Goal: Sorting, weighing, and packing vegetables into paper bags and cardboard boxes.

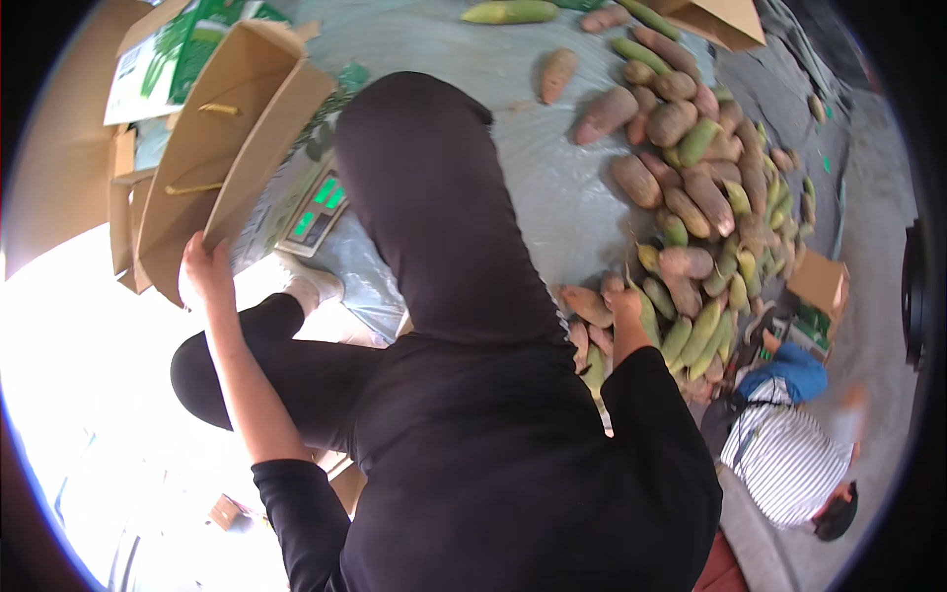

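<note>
My left hand [207, 274] pinches the near edge of an open brown cardboard box [187, 222] that leans at the left, with yellowish rope handles on its panel. At the pile's near left edge, my right hand [623, 308] reaches down among the vegetables with its fingers curled; what they grip is mostly hidden. A long green radish [646, 321] lies right beside that hand, and a reddish-brown sweet potato [587, 306] lies to its left. The large pile mixes sweet potatoes [671, 123] with green radishes [705, 340].
A digital scale [318, 209] with green-lit displays sits between the box and my raised knee. A green-and-white printed box [168, 64] stands behind. Plastic sheeting [444, 69] covers the floor. Another person [789, 449] in a striped shirt is at the lower right, near a carton [819, 281].
</note>
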Demonstrator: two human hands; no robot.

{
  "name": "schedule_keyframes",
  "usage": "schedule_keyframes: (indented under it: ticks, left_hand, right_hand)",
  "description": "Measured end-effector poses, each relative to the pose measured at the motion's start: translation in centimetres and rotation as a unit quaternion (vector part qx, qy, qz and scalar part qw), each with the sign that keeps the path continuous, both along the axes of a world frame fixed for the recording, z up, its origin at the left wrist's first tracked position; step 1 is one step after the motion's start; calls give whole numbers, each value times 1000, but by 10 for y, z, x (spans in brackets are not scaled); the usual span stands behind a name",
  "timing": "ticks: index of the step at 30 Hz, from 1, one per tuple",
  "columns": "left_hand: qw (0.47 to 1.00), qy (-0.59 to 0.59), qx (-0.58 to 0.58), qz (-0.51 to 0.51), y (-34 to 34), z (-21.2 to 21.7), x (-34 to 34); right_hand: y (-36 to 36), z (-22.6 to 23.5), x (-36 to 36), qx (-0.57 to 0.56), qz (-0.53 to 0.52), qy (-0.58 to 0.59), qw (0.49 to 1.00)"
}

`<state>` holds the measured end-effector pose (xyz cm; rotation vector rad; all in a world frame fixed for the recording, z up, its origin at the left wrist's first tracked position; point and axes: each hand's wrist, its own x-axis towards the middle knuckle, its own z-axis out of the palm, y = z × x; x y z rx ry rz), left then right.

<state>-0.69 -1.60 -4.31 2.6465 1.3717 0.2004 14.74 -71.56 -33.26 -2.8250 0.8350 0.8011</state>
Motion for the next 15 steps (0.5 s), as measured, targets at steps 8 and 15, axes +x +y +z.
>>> schedule_keyframes:
  ticks: [8, 15]
  left_hand:
    - [999, 0, 29, -21, -5, -10, 11]
    - [995, 80, 53, 8, -20, 20, 9]
  right_hand:
    - [-27, -16, 11, 79, -157, 16, 984]
    - [79, 46, 50, 333, -375, 78, 862]
